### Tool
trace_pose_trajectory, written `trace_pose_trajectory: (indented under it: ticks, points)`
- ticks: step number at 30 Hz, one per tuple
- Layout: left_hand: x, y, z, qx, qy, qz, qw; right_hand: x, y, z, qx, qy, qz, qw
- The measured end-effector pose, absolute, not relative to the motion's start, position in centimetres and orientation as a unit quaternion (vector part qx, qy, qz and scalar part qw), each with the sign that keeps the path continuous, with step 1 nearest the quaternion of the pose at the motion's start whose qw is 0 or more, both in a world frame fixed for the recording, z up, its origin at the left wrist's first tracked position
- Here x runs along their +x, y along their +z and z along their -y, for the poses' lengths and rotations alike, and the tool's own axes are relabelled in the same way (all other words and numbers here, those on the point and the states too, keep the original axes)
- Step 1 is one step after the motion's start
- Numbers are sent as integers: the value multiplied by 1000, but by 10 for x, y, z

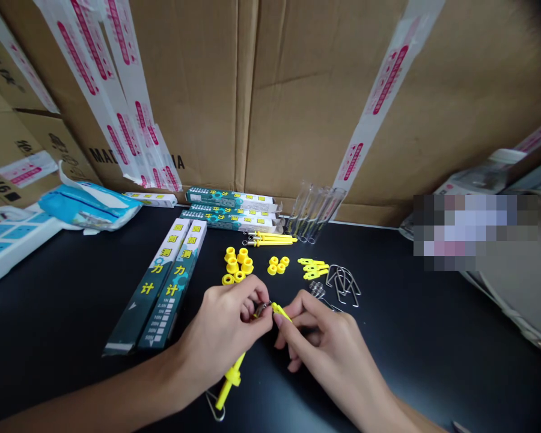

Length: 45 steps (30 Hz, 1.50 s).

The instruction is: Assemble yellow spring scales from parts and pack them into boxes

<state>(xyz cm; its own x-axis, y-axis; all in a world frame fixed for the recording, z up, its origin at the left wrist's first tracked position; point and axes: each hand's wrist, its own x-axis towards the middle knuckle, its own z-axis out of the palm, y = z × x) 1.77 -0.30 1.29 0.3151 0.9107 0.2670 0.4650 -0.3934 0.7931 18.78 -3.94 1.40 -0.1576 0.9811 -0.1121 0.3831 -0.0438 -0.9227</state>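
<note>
My left hand (229,337) is closed around a long yellow plastic rod (231,377) that runs down under the palm, with a wire hook (215,406) at its lower end. Its fingertips pinch a small metal spring (260,309) at the rod's top. My right hand (318,337) pinches the yellow tip (280,311) of the same rod from the right. Both hands meet above the black table (424,343). Beyond them lie yellow caps (237,263), smaller yellow rings (278,264), flat yellow tabs (314,269) and bent wire hooks (343,282).
Two long teal boxes (162,287) lie to the left, more boxes (232,210) and clear tubes (314,211) at the back. Yellow rods (270,239) rest by the tubes. Taped cardboard cartons (261,96) wall the back. A blue-white packet (88,204) sits far left.
</note>
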Motion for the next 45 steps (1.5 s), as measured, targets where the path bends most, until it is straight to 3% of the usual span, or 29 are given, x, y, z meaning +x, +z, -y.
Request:
trace_pose_trajectory:
  ticks: [9, 18, 45]
  points:
    - [15, 10, 10, 807, 356, -439, 173, 187, 16, 40, -567, 457, 601, 329]
    - [14, 6, 10, 845, 343, -394, 114, 183, 15, 41, -587, 436, 600, 324]
    - [15, 14, 15, 858, 311, -395, 103, 187, 17, 44, -602, 457, 568, 326]
